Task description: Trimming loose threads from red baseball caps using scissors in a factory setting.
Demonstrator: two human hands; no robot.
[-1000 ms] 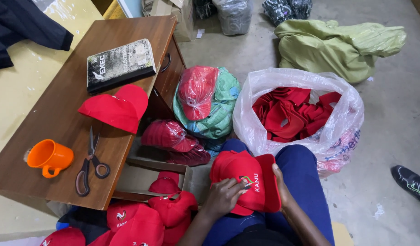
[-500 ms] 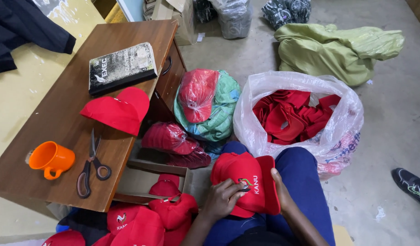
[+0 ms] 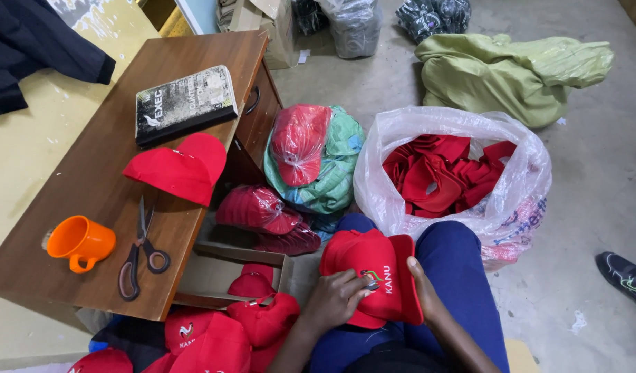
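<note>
A grey concrete floor (image 3: 594, 207) fills the right of the frame, dusty and evenly lit. A brown wooden table (image 3: 76, 200) stands at the left against a yellow wall (image 3: 28, 152).

One head-worn camera looks steeply down over the person's lap, close to the hands, taking in the desk (image 3: 90, 207) at left and the floor (image 3: 594, 207) ahead and right.
</note>
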